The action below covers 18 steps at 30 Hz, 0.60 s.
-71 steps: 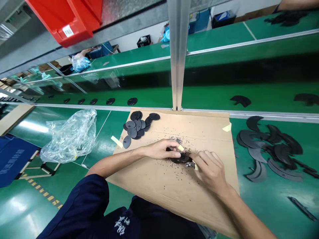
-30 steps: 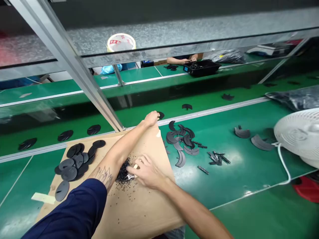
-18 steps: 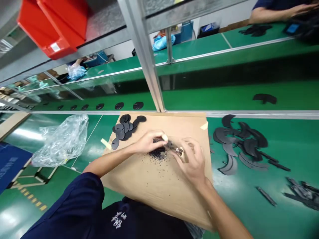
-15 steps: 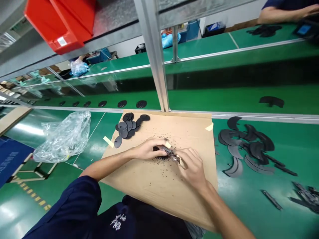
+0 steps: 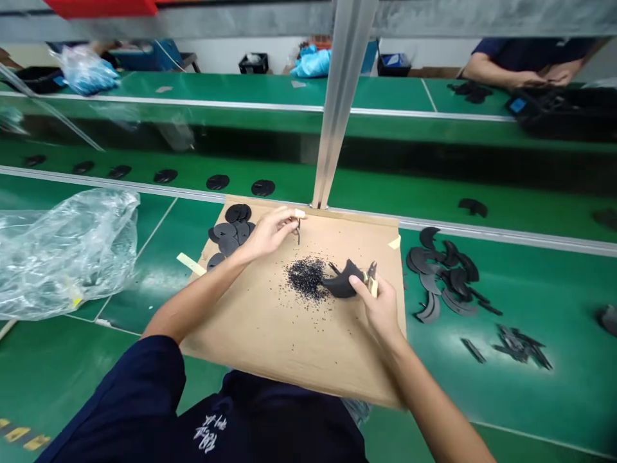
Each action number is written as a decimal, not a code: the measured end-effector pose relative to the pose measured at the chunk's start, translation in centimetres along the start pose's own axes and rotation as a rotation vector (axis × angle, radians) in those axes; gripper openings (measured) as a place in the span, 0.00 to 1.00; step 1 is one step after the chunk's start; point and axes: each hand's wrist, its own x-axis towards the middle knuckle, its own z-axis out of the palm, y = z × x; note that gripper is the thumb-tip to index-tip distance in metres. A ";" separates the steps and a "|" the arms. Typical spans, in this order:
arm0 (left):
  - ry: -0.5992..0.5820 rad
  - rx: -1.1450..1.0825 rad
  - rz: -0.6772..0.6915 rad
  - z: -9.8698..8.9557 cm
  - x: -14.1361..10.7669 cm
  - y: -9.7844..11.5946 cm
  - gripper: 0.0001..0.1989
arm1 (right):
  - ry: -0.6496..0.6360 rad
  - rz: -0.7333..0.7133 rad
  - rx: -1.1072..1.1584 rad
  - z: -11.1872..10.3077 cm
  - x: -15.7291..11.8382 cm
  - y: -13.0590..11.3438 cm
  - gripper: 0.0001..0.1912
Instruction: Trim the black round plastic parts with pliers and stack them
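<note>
Above the brown board [image 5: 289, 347], my left hand [image 5: 272, 233] pinches a thin black part [image 5: 299, 233] near the board's far edge. My right hand [image 5: 380, 307] holds a curved black piece [image 5: 343, 281] between thumb and fingers, along with a small metal cutter [image 5: 372, 270]. Pale tape wraps fingertips on both hands. Between the hands lies a heap of tiny black bits [image 5: 306, 278]. Round black discs [image 5: 228, 243] are piled at the board's far left corner.
Right of the board lie curved black parts [image 5: 429, 283] and narrow black strips [image 5: 518, 346]. A clear plastic bag [image 5: 87, 251] is at left. A metal post [image 5: 337, 103] rises behind the board. Discs line the green belt [image 5: 193, 161]. Another person's arms [image 5: 501, 74] show beyond.
My hands have moved apart, the left away toward the far edge with a thin part. The curved piece now shows in my right hand, and the heap is uncovered. The view has shifted.
</note>
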 end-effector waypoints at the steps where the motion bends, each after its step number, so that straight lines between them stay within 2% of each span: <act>1: 0.030 -0.101 0.086 0.4 -1.2 1.2 0.12 | -0.003 0.055 0.063 0.4 0.2 -0.3 0.23; 3: 0.089 -0.200 0.210 0.9 -3.0 3.3 0.10 | -0.026 0.156 0.194 1.3 0.8 -1.1 0.24; 5: 0.165 -0.201 0.274 1.2 -3.7 4.8 0.10 | -0.061 0.212 0.286 2.1 1.6 -2.2 0.24; 10: 0.428 -0.229 0.297 0.3 -2.4 5.5 0.11 | -0.063 0.165 0.307 3.2 3.9 -4.9 0.23; 14: 0.405 -0.216 0.309 -0.3 -1.5 5.1 0.13 | -0.131 0.156 0.303 3.8 5.1 -5.7 0.21; 18: 0.346 -0.232 0.241 0.0 -1.2 4.8 0.14 | -0.151 0.107 0.258 4.1 5.7 -5.5 0.22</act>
